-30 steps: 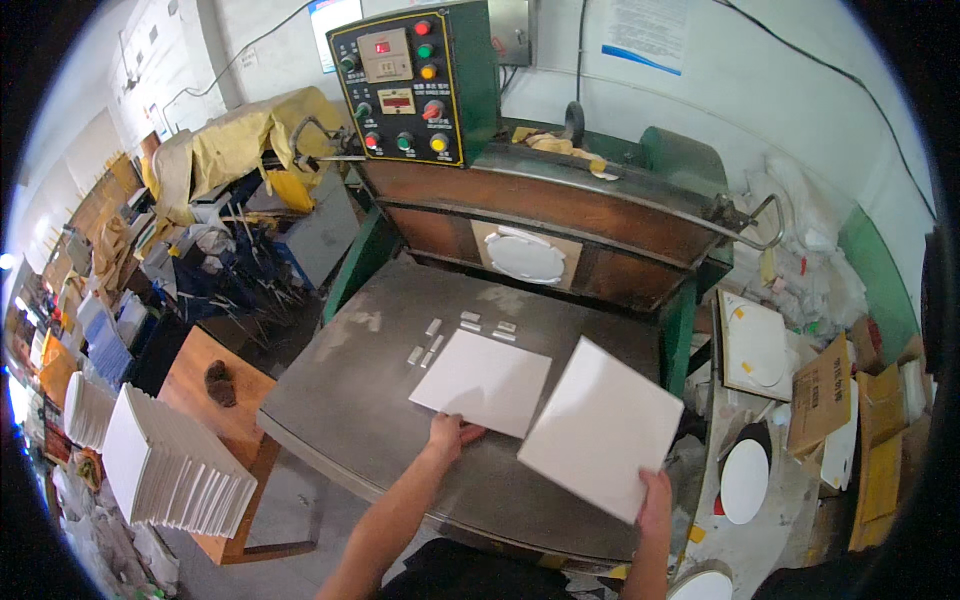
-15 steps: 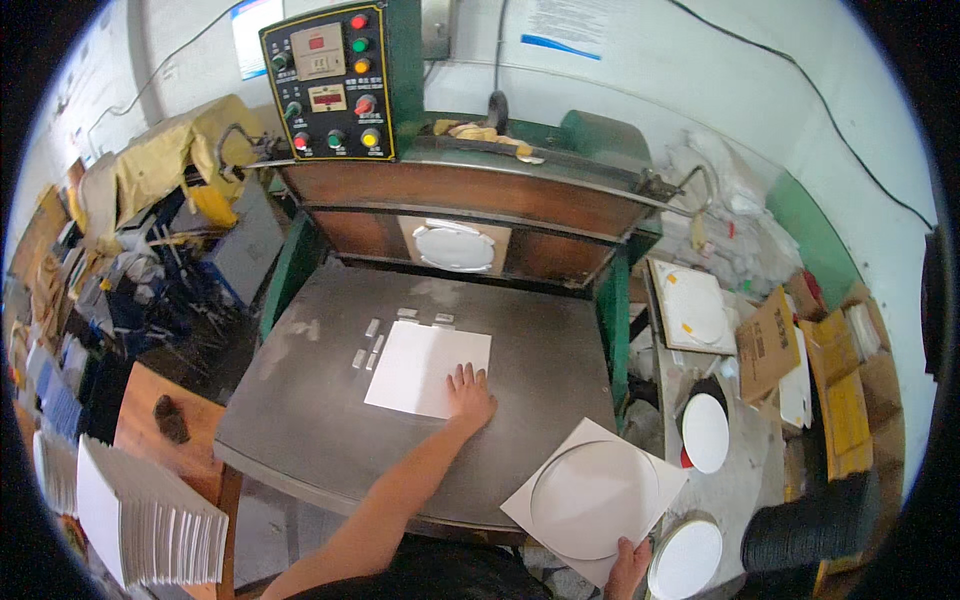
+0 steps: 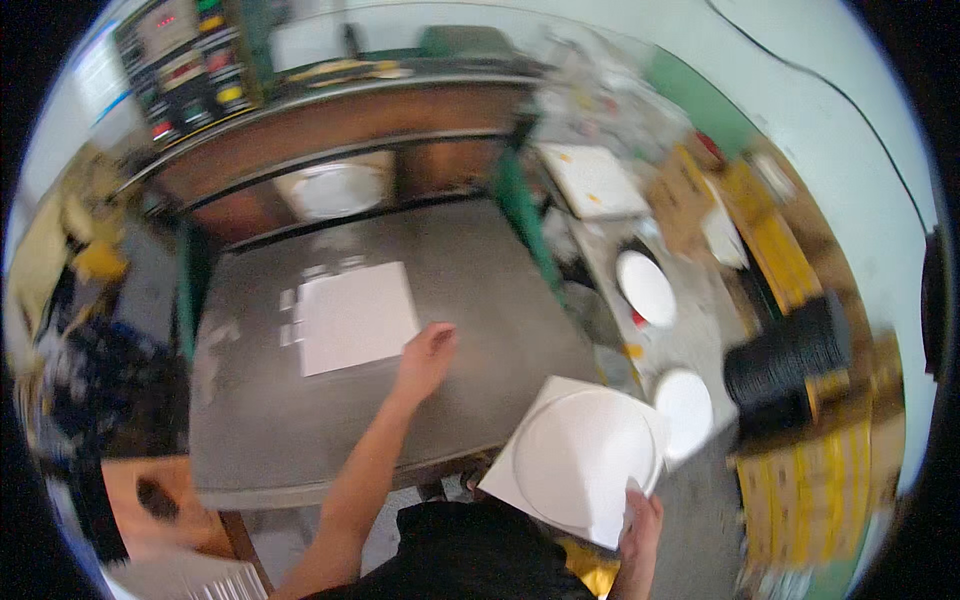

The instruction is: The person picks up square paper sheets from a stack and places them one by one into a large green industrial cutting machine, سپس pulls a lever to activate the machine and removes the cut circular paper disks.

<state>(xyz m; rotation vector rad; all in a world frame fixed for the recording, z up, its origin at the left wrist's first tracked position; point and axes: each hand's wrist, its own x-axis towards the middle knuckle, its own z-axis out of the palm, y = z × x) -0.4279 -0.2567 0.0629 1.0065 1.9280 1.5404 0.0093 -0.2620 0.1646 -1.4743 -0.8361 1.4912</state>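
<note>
My right hand point(image 3: 642, 525) grips a white square board point(image 3: 580, 455) by its near right edge, thumb on top. A large circle is cut or scored in that board, and it is held tilted beyond the press table's near right corner. Just right of a white square sheet point(image 3: 355, 320) is my left hand point(image 3: 425, 362), blurred, its fingers curled together with nothing seen in them. The sheet lies on the grey press table point(image 3: 490, 300). Small pale blocks point(image 3: 287, 300) stand along its left and far edges.
A control panel point(image 3: 185, 70) rises at the far left, beside the press beam point(image 3: 420, 108). On the right bench are round white discs point(image 3: 685, 412), a white board point(image 3: 592, 180) and a ribbed black stack point(image 3: 785, 350). A wooden stool point(image 3: 165, 485) stands near left.
My left hand has come off the white sheet and curled its fingers. The view has swung right, shifting the table leftward. My right hand still holds the square board.
</note>
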